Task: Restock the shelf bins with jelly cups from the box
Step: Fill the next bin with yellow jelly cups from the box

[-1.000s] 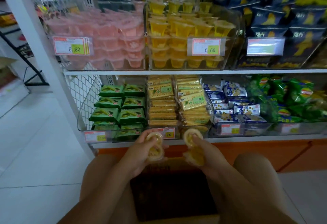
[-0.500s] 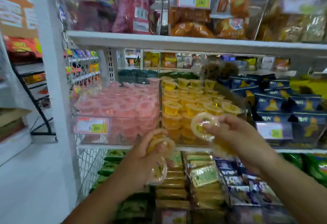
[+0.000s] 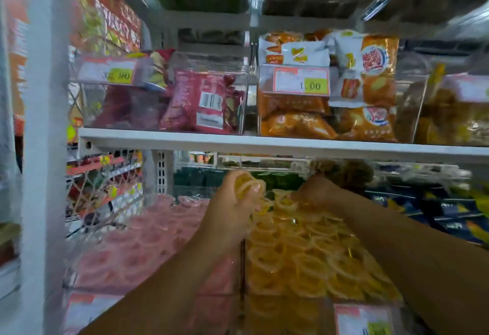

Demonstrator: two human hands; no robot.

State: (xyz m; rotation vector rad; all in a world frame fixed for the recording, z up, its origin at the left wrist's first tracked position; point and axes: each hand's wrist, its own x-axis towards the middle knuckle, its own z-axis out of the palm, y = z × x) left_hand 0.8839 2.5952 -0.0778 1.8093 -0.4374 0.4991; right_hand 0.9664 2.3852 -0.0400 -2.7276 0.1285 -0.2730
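nearest me, the clear plastic shelf bin (image 3: 285, 311) is heaped almost to its rim with round yellow jelly cups (image 3: 304, 255), and a pink and white price label (image 3: 362, 318) sits on its front. just left of it lie the round pink jelly cups (image 3: 137, 250) in their own bin. further in, my left hand (image 3: 230, 207) is clenched round a few held yellow cups (image 3: 248, 187), above the divide between the bins. my right hand (image 3: 317, 193) is at the far end of the yellow heap, fingertips down among the cups. it is too blurred to tell whether it grasps one. i judge the best way is to set each cup flat into the far gaps and keep the left load over the yellow side. the white metal shelf board (image 3: 264, 144) overhead leaves little headroom. beyond it are red snack packets (image 3: 203, 101) and orange crisp bags (image 3: 299, 120). the box is out of view.
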